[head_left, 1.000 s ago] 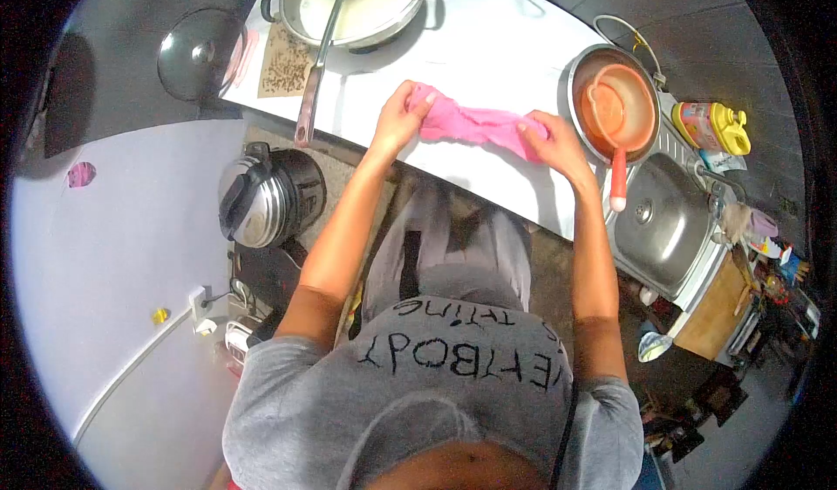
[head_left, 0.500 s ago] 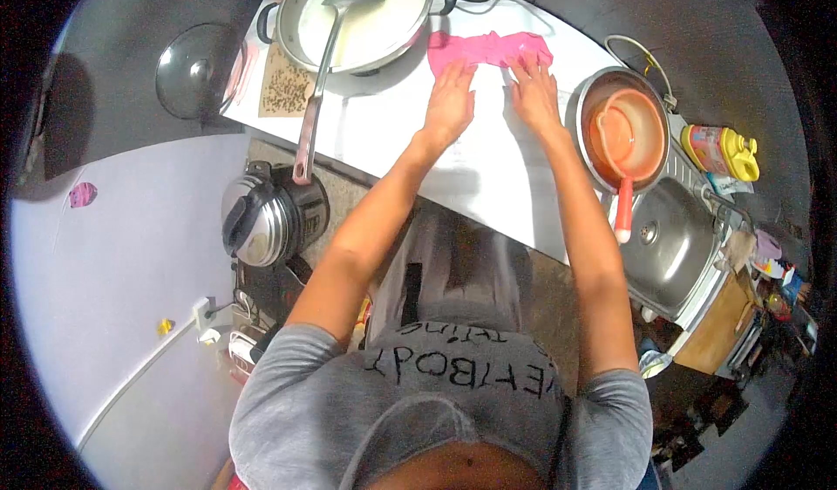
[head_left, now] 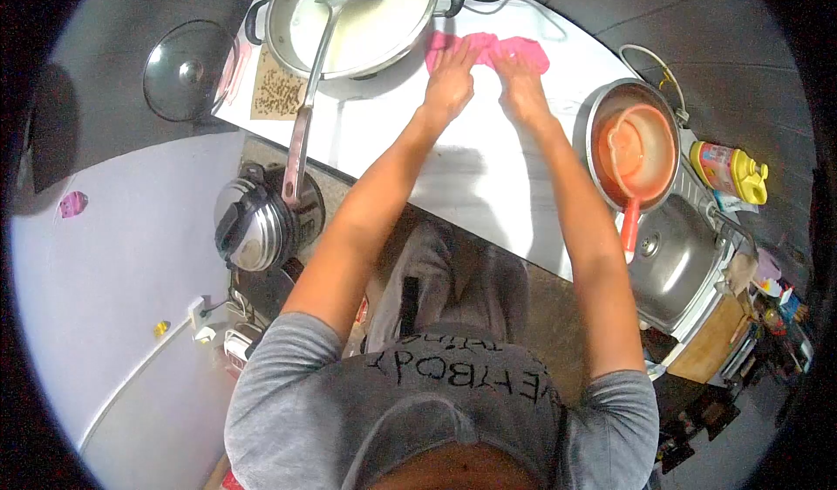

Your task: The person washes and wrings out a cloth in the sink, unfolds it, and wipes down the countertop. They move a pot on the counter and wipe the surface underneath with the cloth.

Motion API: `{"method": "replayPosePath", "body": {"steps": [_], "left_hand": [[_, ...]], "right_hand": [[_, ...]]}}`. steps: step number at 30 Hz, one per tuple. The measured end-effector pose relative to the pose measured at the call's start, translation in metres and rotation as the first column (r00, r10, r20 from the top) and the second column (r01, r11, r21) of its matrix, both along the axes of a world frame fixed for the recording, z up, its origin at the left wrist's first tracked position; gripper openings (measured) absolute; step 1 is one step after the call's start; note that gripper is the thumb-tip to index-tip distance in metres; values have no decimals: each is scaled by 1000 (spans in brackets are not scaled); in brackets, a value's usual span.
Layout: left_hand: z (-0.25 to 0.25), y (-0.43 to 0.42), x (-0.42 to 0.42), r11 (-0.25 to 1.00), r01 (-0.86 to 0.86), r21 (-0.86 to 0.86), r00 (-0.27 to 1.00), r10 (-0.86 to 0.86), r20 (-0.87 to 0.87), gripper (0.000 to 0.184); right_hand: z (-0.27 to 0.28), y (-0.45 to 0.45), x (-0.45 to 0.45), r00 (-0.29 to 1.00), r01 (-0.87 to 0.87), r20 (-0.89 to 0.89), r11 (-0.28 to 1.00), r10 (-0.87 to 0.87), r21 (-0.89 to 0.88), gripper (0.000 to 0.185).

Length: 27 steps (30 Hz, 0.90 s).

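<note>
A crumpled pink cloth (head_left: 481,47) lies on the white table (head_left: 488,154), to the right of the large pan. My left hand (head_left: 451,83) rests with spread fingers on the cloth's left part. On its right part lies my right hand (head_left: 521,86), palm down, fingers extended over the fabric. Neither hand is wrapped round the cloth; both press on it from above. The pan (head_left: 353,23) holds a pale creamy liquid, and a long-handled ladle (head_left: 307,115) leans in it, its handle over the table's front edge.
An orange dipper (head_left: 643,150) sits in a metal bowl (head_left: 602,111) at the right, beside the sink (head_left: 671,263) and a yellow bottle (head_left: 731,172). A pressure cooker (head_left: 270,220) stands below the table's left side. A glass lid (head_left: 190,71) is at the far left.
The pink cloth went from being held between both hands near the table's front to lying farther back. My hands let go of its ends and now lie flat on it.
</note>
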<state>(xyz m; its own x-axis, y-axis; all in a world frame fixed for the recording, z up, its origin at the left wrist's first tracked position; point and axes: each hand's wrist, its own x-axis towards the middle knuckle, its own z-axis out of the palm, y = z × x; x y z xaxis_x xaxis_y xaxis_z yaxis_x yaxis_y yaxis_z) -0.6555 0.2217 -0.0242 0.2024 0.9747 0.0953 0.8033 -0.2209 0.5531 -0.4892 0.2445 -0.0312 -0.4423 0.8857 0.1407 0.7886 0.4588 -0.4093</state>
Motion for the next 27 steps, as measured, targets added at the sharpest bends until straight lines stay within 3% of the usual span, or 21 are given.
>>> {"method": "replayPosePath", "body": {"steps": [2, 7, 9, 11, 13, 16, 18, 19, 21, 22, 23, 25, 26, 27], "left_hand": [[0, -29, -8, 1000, 20, 0, 1000, -20, 9, 59], [5, -124, -15, 992, 111, 54, 986, -117, 122, 60], [16, -161, -11, 995, 103, 1, 995, -103, -7, 57], [16, -184, -4, 994, 105, -25, 994, -105, -16, 57], [18, -197, 0, 993, 108, -53, 994, -110, -23, 56], [34, -200, -1, 990, 136, -22, 986, -138, -90, 53], [58, -181, -9, 959, 262, 106, 942, -278, 186, 45], [74, -178, -12, 959, 266, 99, 941, -281, 190, 45], [109, -163, -14, 944, 326, -43, 911, -301, 283, 35], [121, -157, -12, 950, 302, -78, 897, -255, 361, 31], [122, -155, -13, 949, 305, -83, 896, -256, 362, 31], [118, -147, -17, 966, 257, -39, 949, -245, 201, 32], [114, -143, -14, 988, 154, -20, 977, -150, 150, 35], [100, -148, -15, 987, 157, -21, 977, -152, 152, 35]], "right_hand": [[3, -34, 0, 993, -81, -85, 997, 81, -1, 65], [16, -114, 8, 987, -156, -51, 980, 150, -127, 67], [32, -144, 13, 987, -159, -21, 971, 158, -178, 67], [38, -167, 20, 983, -175, 0, 949, 182, -263, 70], [37, -180, 26, 984, -171, 15, 956, 179, -239, 68], [37, -185, 30, 989, -139, -85, 969, 125, -202, 64], [92, -173, 21, 977, -116, -193, 981, 85, -158, 35], [106, -171, 22, 978, -112, -192, 980, 79, -165, 35], [126, -162, 24, 969, -110, -248, 904, 4, -414, 27], [133, -160, 25, 958, -106, -287, 894, -26, -435, 30], [132, -159, 28, 957, -103, -287, 892, -31, -439, 30], [127, -155, 37, 949, 40, -257, 875, -185, -482, 31], [126, -154, 39, 981, 119, -95, 911, -170, -394, 35], [115, -159, 41, 981, 122, -94, 911, -172, -395, 35]]}}
